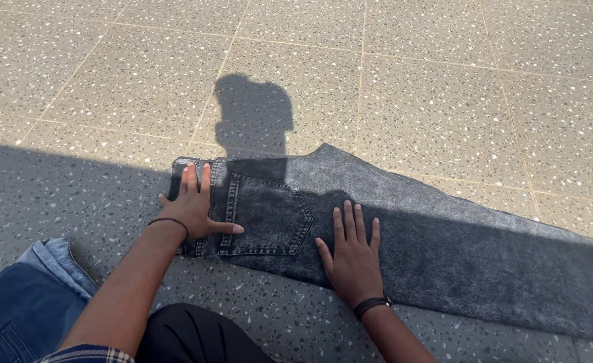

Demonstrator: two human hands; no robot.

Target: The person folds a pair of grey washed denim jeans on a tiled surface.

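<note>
A pair of dark grey washed jeans [444,235] lies flat on the speckled tile floor, folded lengthwise, waistband at the left and legs running off to the right. Its back pocket [266,215] faces up. My left hand [192,205] rests flat on the waistband end, fingers spread, a thin black band on the wrist. My right hand [351,255] presses flat on the seat area just right of the pocket, near the front edge of the jeans, with a black band on that wrist too. Neither hand grips anything.
A blue denim garment [24,302] lies at the lower left beside my left arm. My dark-clothed knee [195,336] is at the bottom centre. A shadow covers the near floor; sunlit tiles [411,81] stretch beyond.
</note>
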